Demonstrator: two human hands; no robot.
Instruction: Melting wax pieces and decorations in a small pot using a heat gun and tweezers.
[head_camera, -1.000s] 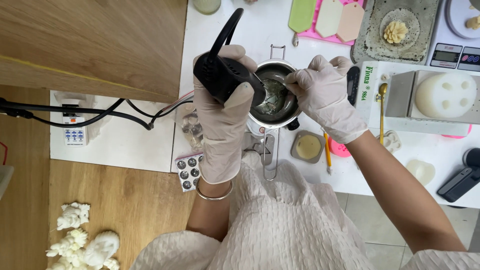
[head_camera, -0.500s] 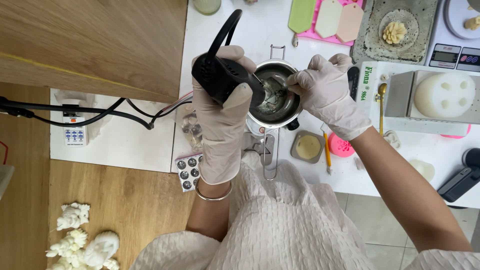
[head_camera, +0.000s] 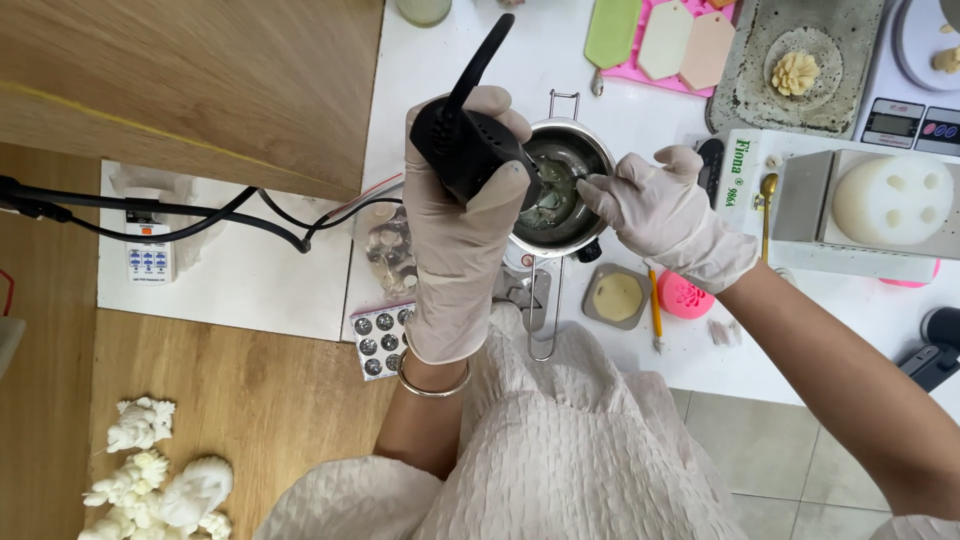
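Observation:
My left hand (head_camera: 455, 250), in a pale glove, grips a black corded heat tool (head_camera: 470, 150) and points its nozzle into a small steel melting pot (head_camera: 590, 150). Greenish half-melted wax (head_camera: 552, 200) lies in the pot. My right hand (head_camera: 665, 215), also gloved, pinches a thin stirring tool at the pot's right rim, its tip in the wax. The pot's wire handle (head_camera: 545, 320) reaches toward my body.
A white worktop (head_camera: 620, 95) carries a pink mould tray with flat tag shapes (head_camera: 670, 40), a grey stone tray with a cream flower (head_camera: 795, 70), a digital scale (head_camera: 915, 120), a white mould block (head_camera: 893, 200), a gold spoon (head_camera: 765, 215). A power strip (head_camera: 150, 260) and cables lie left; white wax figures (head_camera: 165, 485) sit on the wooden floor.
My right hand has slid down and right along the pot's rim, fingers more spread. The heat tool has shifted slightly right and up with the view.

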